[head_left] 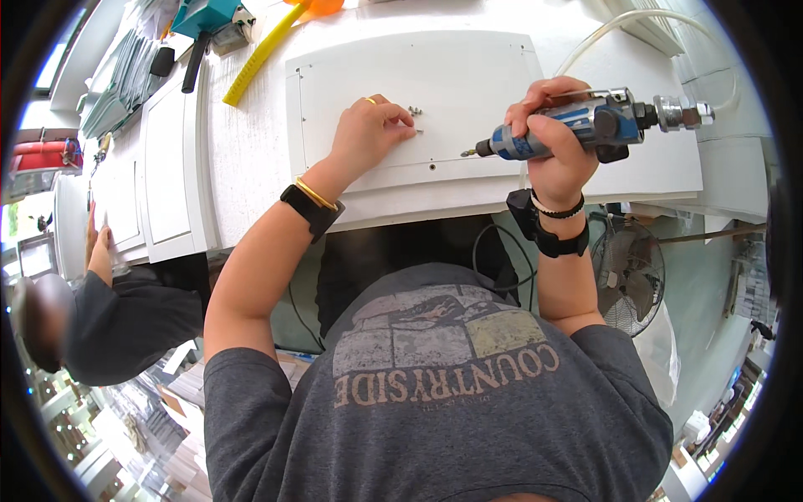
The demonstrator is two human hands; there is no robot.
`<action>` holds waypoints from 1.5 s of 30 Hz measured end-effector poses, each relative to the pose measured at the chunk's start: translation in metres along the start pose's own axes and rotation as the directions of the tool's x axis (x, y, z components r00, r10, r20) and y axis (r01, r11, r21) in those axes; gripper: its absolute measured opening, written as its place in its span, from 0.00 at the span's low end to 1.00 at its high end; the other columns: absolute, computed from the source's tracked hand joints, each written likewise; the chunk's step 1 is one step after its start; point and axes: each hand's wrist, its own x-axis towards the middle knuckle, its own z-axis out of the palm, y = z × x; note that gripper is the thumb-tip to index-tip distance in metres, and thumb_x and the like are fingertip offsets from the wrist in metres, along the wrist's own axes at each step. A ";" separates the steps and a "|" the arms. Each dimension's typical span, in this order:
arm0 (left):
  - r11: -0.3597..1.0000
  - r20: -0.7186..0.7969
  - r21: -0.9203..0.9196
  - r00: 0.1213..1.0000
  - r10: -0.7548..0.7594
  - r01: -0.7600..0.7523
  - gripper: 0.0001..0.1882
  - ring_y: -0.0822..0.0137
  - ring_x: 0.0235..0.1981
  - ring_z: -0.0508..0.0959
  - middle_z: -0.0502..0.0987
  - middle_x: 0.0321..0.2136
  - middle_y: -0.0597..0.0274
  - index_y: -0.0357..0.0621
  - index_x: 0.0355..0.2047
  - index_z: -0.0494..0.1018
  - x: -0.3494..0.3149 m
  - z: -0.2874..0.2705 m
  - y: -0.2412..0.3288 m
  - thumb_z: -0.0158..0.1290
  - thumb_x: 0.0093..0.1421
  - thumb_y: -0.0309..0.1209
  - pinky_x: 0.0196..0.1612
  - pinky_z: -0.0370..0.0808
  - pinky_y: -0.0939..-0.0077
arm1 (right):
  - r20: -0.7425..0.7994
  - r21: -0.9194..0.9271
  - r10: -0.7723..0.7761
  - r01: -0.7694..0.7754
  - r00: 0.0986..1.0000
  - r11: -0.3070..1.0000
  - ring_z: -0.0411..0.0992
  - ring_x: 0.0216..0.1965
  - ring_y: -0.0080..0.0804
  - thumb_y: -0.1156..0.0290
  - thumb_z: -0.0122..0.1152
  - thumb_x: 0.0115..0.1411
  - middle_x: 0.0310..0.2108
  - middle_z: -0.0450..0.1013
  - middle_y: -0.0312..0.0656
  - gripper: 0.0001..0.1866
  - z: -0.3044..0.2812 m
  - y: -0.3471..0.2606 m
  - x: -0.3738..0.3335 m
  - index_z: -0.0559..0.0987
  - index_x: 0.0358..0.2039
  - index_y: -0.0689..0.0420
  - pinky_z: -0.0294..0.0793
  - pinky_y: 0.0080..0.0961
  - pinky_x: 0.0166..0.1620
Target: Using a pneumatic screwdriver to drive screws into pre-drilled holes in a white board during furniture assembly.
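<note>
A white door-like panel (360, 75) lies flat in front of me, with small holes along its edges. My left hand (372, 132) is over the panel, thumb and fingers pinched together. A tiny screw (420, 130) shows at the fingertips. Several loose screws (415, 110) lie on the panel just beyond them. My right hand (556, 134) is wrapped round a blue and grey air screwdriver (585, 123). Its bit points left, near the panel's front right part, and a metal hose coupling sits at its back end.
A yellow tube (259, 63) and a teal tool (205, 21) lie at the far left. Another white panel (174, 159) is to the left, near another person (125, 322). A pale hose (611, 29) curves at the far right. A black fan (629, 272) stands below the bench at right.
</note>
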 end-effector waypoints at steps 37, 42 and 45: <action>0.071 0.248 -0.957 0.921 -0.299 0.281 0.11 0.77 0.28 0.73 0.74 0.27 0.65 0.38 0.33 0.71 -0.089 -0.002 0.053 0.46 0.63 0.34 0.35 0.73 0.85 | 0.278 0.199 -0.156 0.102 0.948 0.975 0.69 0.22 0.31 0.79 0.50 0.47 0.32 0.69 0.45 0.18 0.051 -0.011 -0.017 0.67 0.41 0.57 0.70 0.34 0.33; -0.094 0.336 -0.942 0.921 -0.197 0.323 0.12 0.76 0.29 0.74 0.75 0.28 0.64 0.37 0.35 0.72 -0.092 -0.002 0.044 0.46 0.63 0.34 0.34 0.73 0.87 | 0.158 0.203 -0.127 0.094 0.979 0.975 0.68 0.21 0.31 0.79 0.50 0.46 0.32 0.69 0.45 0.18 0.054 -0.006 -0.023 0.67 0.41 0.57 0.70 0.35 0.32; -0.329 0.408 -0.872 0.909 -0.084 0.361 0.12 0.76 0.30 0.75 0.76 0.29 0.62 0.36 0.36 0.72 -0.092 0.006 0.042 0.47 0.63 0.33 0.33 0.74 0.88 | 0.131 0.200 -0.109 0.081 0.985 0.976 0.68 0.21 0.31 0.79 0.50 0.46 0.31 0.69 0.45 0.18 0.048 -0.007 -0.024 0.67 0.40 0.57 0.70 0.35 0.32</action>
